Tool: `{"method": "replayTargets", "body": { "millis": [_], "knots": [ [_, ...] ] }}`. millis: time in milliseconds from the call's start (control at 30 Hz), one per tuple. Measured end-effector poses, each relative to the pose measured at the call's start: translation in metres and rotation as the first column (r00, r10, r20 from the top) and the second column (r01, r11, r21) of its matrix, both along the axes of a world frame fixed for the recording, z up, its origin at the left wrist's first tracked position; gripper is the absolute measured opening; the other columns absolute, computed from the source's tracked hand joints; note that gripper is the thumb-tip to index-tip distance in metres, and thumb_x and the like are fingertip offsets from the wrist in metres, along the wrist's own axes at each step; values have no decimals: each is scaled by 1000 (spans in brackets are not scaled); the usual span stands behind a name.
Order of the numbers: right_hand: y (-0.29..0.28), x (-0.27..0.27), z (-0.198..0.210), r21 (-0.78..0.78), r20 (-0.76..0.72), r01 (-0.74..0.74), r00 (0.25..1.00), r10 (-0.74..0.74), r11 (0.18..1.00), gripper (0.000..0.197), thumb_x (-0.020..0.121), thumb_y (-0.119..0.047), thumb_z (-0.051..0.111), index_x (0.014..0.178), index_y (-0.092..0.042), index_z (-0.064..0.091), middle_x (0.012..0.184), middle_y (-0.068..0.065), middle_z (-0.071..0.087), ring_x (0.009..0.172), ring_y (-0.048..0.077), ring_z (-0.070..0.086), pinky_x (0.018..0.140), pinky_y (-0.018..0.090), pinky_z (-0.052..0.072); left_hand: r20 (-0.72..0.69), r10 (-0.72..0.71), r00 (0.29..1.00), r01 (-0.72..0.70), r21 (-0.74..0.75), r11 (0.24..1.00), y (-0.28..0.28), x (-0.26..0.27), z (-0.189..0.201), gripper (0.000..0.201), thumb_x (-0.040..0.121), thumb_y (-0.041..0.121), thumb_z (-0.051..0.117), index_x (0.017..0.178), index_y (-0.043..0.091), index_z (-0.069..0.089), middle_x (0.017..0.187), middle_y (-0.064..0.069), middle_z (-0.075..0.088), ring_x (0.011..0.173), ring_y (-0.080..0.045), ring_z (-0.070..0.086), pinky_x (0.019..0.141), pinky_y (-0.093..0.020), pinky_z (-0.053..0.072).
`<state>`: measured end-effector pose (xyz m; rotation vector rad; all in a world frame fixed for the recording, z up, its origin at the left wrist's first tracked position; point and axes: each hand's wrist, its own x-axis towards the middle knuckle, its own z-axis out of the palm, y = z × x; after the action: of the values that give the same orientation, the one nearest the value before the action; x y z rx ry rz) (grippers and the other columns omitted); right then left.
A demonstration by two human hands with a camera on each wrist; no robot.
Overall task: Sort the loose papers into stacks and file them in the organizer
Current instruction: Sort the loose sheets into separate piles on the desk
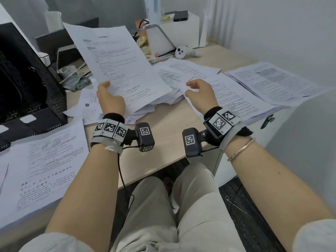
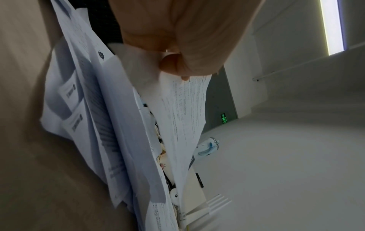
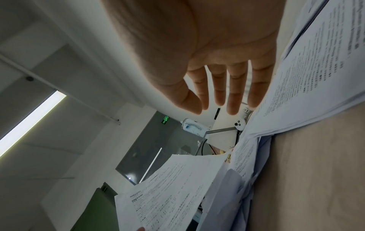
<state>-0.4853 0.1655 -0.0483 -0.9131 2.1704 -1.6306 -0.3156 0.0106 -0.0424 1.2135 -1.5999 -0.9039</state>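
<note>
Pinching one raised sheet [image 1: 116, 66] at its lower edge, my left hand [image 1: 111, 100] holds it above the loose pile [image 1: 163, 99] on the surface [image 1: 163, 135], sorting. Left wrist: thumb on paper. Right wrist: my right hand [image 3: 207, 51] spread, empty. Next, I judge, a matching stack.

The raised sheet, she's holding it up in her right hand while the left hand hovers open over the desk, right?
Sides swapped. The left hand pinches the raised sheet; the right hand hovers open, as the right wrist view shows.
</note>
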Motion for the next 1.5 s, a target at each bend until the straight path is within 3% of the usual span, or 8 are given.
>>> {"method": "replayTargets", "body": {
  "millis": [233,467,600,767,967,1067,1300,1500],
  "knots": [
    [-16,16,5,29,-15,-54,998,55,998,35,87,-8,54,122,-10,54,130,4,52,124,14,45,93,22,35,-40,-33,999,34,22,999,9,18,3,58,82,-13,33,132,15,40,138,-7,43,126,-20,43,105,-29,40],
    [-39,39,7,148,47,-123,992,118,981,56,89,-15,55,141,-11,35,144,8,41,132,20,40,106,32,35,38,-155,987,155,6,988,27,46,3,60,80,-18,29,129,14,44,133,-5,45,123,-19,44,98,-19,39],
    [-52,52,5,171,27,-137,991,134,976,52,91,-12,52,140,-10,35,141,9,43,129,23,43,102,31,35,58,-159,986,159,10,987,30,68,6,59,80,-18,28,128,12,44,125,1,45,112,-12,44,76,1,37],
    [-72,75,10,-8,17,-108,994,108,994,45,88,1,42,131,-13,45,120,6,53,109,20,52,95,29,44,117,-141,983,141,5,990,24,97,12,57,81,-15,31,129,13,44,136,-5,44,124,-18,42,106,-30,38],
    [-99,102,18,-82,-1,-122,993,122,989,45,87,4,40,128,-15,49,96,-1,52,88,12,52,77,20,46,111,-135,985,131,40,991,20,133,14,55,84,-15,32,130,12,44,137,-6,44,123,-18,45,100,-25,42],
    [-111,118,19,-78,-17,-142,990,141,987,45,88,4,40,128,-14,48,83,-13,46,79,4,50,59,2,38,127,-119,985,113,56,992,15,152,13,53,85,-13,34,131,12,45,137,-5,45,123,-18,45,99,-25,42],
    [-140,169,29,-103,-11,-265,964,265,959,41,87,2,44,125,-12,50,80,-8,52,72,7,53,57,9,42,162,6,987,-9,19,1000,-4,219,23,57,83,-13,33,130,14,50,133,-2,48,115,-15,49,82,-12,45],
    [-160,231,41,-94,18,-463,885,466,882,39,85,-1,55,122,-12,52,77,-6,58,82,16,61,70,27,50,184,215,959,-213,-32,977,-26,293,31,60,78,-16,30,126,11,54,131,-6,51,121,-20,48,103,-29,40]
  ]
}}
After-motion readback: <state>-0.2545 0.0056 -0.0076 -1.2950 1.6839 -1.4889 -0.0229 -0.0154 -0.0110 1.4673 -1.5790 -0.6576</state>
